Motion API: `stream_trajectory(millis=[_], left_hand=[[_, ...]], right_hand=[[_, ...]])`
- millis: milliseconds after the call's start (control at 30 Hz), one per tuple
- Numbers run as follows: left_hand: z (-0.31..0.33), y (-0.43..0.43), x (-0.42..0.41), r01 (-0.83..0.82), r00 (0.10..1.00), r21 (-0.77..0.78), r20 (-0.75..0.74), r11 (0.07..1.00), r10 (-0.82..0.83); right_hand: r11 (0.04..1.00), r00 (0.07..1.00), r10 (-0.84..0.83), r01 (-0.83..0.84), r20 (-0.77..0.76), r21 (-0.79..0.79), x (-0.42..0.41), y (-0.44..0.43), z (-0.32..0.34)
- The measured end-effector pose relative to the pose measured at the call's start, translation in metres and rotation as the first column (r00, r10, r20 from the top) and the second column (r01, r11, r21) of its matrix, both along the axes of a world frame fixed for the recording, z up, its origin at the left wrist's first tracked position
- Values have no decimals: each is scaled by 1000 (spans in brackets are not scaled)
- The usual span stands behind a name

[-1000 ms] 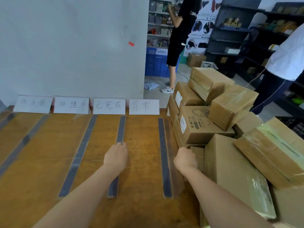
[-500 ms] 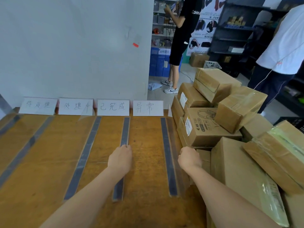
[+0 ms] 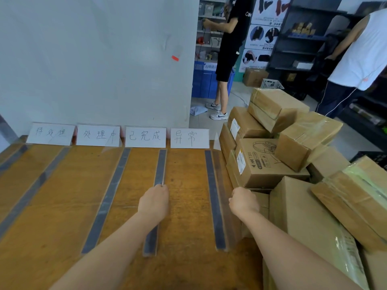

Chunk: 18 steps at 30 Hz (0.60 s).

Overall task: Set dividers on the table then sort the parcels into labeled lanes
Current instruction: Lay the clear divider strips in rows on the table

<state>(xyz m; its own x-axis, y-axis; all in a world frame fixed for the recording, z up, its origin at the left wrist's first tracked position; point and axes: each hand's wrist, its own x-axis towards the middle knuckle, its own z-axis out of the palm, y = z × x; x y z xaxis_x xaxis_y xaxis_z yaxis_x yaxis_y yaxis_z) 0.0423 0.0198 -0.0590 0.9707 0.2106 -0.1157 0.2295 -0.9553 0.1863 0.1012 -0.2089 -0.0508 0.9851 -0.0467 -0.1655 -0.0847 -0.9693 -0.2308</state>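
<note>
Both hands out front, well apart. Our left hand (image 3: 154, 203) sits knuckles-up on the third divider (image 3: 156, 204), curled over its top edge; fingers are tucked out of sight, so we can't tell how tight the grip is. That divider is clear plastic w/ a dark base strip, hard to read, and our forearm covers its middle stretch. Our right hand (image 3: 244, 203) is balled like a fist, knuckles up, just beside the fourth divider (image 3: 215, 201) and against the parcel stack (image 3: 272, 164); what it grips, if anything, we can't see.

Four label cards (image 3: 189, 138) stand in a row at the far edge of the wooden table (image 3: 184, 206), handwritten, one per lane. Two more dividers (image 3: 105, 204) run to the left, the outermost cut off by the frame edge; glare blurs their upper panels.

Parcels are piled on the right side, brown cartons, some wrapped in film, the nearest cut off at the bottom and right edges. No parcel lies in any lane.

Two people (image 3: 229, 49) stand in the bkgd by dark shelving (image 3: 301, 38), heads cropped out.
</note>
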Motion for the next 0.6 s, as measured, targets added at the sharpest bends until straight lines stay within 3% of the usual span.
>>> stream_trajectory(millis=[600], left_hand=[[-5, 2, 8, -22, 999, -60, 30, 998, 23]], right_hand=[[1000, 1000, 26, -26, -9, 16, -2, -1, 3]])
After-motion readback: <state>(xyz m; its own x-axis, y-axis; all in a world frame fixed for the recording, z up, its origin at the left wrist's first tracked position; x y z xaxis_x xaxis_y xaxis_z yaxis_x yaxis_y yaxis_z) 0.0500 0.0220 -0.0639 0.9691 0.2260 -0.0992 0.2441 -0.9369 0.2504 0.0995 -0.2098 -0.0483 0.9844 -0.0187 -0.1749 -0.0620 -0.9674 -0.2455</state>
